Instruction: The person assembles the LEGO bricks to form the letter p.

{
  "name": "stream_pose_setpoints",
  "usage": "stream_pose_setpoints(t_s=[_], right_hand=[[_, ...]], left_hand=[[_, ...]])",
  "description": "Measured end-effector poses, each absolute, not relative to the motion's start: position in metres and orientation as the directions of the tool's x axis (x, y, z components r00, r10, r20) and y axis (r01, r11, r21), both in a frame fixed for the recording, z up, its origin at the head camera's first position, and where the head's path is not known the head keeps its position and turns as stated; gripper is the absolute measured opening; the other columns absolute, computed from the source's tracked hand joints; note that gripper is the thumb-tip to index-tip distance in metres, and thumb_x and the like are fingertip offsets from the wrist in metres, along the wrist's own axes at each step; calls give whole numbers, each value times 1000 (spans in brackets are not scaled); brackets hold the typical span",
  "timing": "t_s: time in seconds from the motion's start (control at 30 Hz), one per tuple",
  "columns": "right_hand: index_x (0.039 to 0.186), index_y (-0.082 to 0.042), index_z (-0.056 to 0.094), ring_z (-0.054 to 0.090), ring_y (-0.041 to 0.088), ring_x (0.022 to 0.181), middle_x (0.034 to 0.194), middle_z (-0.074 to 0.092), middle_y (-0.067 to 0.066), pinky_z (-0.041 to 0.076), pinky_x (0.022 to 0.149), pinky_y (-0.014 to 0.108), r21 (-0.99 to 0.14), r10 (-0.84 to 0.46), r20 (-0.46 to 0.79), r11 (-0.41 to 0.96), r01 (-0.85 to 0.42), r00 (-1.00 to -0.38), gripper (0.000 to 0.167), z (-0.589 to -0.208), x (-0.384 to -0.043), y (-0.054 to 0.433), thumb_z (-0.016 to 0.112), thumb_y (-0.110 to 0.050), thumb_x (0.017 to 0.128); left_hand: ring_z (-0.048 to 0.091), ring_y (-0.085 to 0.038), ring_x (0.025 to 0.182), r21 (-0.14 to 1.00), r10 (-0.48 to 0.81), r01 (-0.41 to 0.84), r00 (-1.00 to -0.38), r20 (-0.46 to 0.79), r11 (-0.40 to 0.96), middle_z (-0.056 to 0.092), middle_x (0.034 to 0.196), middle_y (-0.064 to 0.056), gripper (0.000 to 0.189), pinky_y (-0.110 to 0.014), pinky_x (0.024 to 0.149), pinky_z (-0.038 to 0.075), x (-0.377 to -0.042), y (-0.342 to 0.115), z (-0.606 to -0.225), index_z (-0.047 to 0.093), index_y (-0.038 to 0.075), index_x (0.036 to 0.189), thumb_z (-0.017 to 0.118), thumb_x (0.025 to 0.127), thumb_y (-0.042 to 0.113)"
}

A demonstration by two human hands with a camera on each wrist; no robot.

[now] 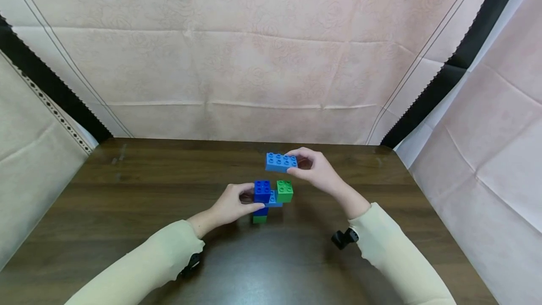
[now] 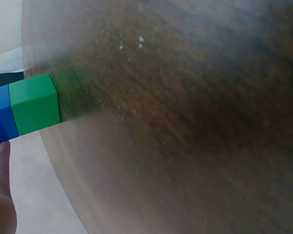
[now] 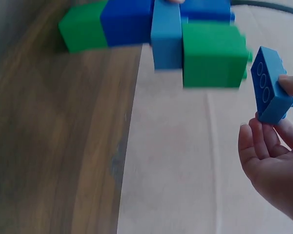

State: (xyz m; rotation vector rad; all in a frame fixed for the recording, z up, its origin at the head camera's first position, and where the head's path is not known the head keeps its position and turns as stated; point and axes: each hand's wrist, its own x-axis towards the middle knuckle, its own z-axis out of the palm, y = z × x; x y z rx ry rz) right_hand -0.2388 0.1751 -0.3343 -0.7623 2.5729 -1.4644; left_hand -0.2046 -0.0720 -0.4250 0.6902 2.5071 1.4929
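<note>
In the head view a stack of toy building bricks stands at the middle of the table. From the bottom it has a green brick (image 1: 259, 220), a dark blue brick (image 1: 262, 212) and a long light blue brick (image 1: 275, 203) laid across. On top sit another dark blue brick (image 1: 262, 191) and, to its right, a green brick (image 1: 285, 191). My left hand (image 1: 230, 204) holds the stack from the left, thumb in front. Above and behind the stack, my right hand (image 1: 317, 171) pinches a second long light blue brick (image 3: 271, 87) by its right end, studs up.
The brown wooden table (image 1: 169, 168) ends at a pale patterned cloth (image 1: 254, 69) behind it. More cloth hangs at both sides, with black strips (image 1: 449, 79) at the corners. Dark wrist devices (image 1: 345, 238) sit at both sleeve ends.
</note>
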Motion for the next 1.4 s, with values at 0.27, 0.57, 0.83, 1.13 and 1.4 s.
stream_pose_setpoints(t_s=[0.27,0.57,0.83,1.13,1.4], right_hand=[[117,-3,61,55,22,87,104,61,12,51,79,32,-805,-526,203,391,-446,-826,33,-334,-229,166,67,-11,85],[115,-4,61,55,19,87,103,62,10,52,80,38,-785,-561,191,406,-468,-806,33,-344,-225,161,69,-12,84],[116,-6,61,54,20,91,106,62,9,52,82,38,-779,-575,145,435,-451,-806,33,-352,-222,159,69,-15,85],[117,-7,61,54,22,94,108,61,9,50,83,37,-793,-573,126,432,-430,-810,34,-351,-220,159,69,-16,85],[116,-6,61,56,21,96,108,62,9,50,87,40,-773,-588,124,449,-449,-800,34,-349,-220,161,69,-15,84]], left_hand=[[66,-22,100,862,461,310,-881,102,401,68,111,-10,46,-37,86,54,-204,-73,-426,58,7,122,67,85,33],[67,-22,98,857,469,334,-874,127,392,68,111,-10,47,-36,86,54,-205,-73,-425,58,7,123,67,85,34],[66,-23,100,858,481,346,-866,137,379,68,112,-11,47,-37,87,54,-206,-74,-426,57,6,124,67,86,32],[66,-22,102,862,474,332,-872,124,384,67,114,-9,49,-35,88,54,-205,-73,-424,56,8,126,68,85,33],[66,-24,103,860,489,348,-861,136,373,66,116,-12,51,-37,87,54,-206,-74,-424,54,6,128,66,86,34]])
